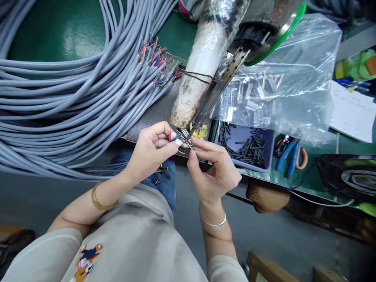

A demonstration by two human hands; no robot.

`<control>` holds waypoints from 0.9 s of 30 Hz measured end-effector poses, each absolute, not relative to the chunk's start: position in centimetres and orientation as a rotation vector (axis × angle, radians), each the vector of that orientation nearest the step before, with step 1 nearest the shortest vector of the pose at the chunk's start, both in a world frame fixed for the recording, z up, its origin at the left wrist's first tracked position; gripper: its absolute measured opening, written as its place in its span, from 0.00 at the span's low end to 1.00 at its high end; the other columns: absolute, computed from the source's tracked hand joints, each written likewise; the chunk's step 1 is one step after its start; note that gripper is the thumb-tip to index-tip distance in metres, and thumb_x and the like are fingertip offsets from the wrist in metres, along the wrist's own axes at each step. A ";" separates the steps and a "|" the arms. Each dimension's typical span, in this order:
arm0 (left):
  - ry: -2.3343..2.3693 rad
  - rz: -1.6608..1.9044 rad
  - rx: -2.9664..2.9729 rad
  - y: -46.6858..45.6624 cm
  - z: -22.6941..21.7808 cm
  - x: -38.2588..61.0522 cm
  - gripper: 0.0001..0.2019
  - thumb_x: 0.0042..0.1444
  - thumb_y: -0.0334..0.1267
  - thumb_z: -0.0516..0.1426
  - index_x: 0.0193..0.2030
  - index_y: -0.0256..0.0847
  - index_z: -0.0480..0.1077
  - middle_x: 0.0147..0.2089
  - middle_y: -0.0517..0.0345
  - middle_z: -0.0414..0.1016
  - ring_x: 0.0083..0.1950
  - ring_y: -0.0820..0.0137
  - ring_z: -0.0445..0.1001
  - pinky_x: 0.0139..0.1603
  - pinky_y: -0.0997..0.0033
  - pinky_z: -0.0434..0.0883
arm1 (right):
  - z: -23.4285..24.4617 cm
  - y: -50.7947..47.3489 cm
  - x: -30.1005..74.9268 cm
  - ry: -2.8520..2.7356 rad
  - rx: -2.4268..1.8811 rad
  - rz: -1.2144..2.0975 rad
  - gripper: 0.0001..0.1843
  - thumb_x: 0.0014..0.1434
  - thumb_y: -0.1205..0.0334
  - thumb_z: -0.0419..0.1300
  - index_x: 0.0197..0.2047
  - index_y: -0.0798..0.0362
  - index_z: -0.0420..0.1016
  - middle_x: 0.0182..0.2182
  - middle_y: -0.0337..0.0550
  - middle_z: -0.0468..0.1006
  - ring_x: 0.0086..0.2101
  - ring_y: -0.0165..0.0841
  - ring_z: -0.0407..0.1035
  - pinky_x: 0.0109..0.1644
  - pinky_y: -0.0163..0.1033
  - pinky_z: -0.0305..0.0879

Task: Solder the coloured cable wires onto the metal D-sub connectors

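Note:
My left hand [155, 145] pinches a few thin coloured wires [176, 138] between thumb and forefinger, with a white bit at the thumb tip. My right hand [213, 166] is closed at the fingertips on something small and thin, too small to name. Between the two hands lies a small metal connector [183, 133] with a row of pins, partly covered by fingers. A soldering iron [219, 88] with a perforated metal barrel slants down from above, its tip close to the connector and my right fingertips. Beside it hangs a white wrapped tube [199, 66], its lower end just above my left fingers.
Grey cables [88, 94] with stripped coloured ends cover the bench's left. A blue tray [268, 156] holds short black sleeves. Behind it lies a clear bag [308, 78] of small metal parts. Blue-handled pliers [290, 158] rest to the right, under a green-rimmed reel [282, 41] higher up.

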State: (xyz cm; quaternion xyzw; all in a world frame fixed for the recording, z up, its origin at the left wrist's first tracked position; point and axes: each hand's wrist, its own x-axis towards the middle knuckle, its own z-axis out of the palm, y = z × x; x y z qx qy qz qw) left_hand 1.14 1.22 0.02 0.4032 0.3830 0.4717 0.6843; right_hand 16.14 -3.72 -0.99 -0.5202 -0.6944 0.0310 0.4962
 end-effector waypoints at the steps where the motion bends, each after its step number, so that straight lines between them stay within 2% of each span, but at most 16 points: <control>1: 0.855 1.056 0.907 1.2 0.1 1.1 0.10 0.51 0.27 0.63 0.28 0.38 0.64 0.23 0.71 0.65 0.17 0.87 0.53 0.17 0.84 0.54 | -0.9 -3.7 16.1 -1.690 -1.262 0.062 0.10 0.59 0.75 0.67 0.40 0.50 0.75 0.43 0.43 0.87 0.41 0.33 0.82 0.44 0.38 0.81; 9: 0.850 1.034 0.896 1.4 0.4 1.1 0.12 0.49 0.28 0.65 0.28 0.39 0.64 0.22 0.71 0.65 0.17 0.87 0.53 0.16 0.84 0.53 | -0.2 -3.9 15.9 -1.781 -1.303 -0.092 0.12 0.58 0.75 0.68 0.41 0.50 0.76 0.45 0.42 0.87 0.41 0.32 0.83 0.46 0.36 0.81; 16: 0.894 0.961 0.876 1.3 0.6 1.0 0.13 0.48 0.30 0.67 0.27 0.39 0.64 0.22 0.70 0.64 0.17 0.86 0.54 0.16 0.83 0.52 | -0.8 -4.0 16.2 -1.795 -1.286 -0.139 0.11 0.59 0.72 0.68 0.36 0.48 0.72 0.43 0.42 0.87 0.38 0.32 0.83 0.41 0.35 0.81; 27: 0.891 1.001 0.901 1.1 1.0 1.2 0.13 0.48 0.26 0.66 0.27 0.38 0.64 0.24 0.70 0.62 0.19 0.85 0.54 0.18 0.83 0.54 | -0.2 -3.8 16.1 -1.778 -1.324 -0.064 0.12 0.58 0.73 0.70 0.41 0.48 0.77 0.43 0.40 0.87 0.40 0.32 0.82 0.45 0.36 0.80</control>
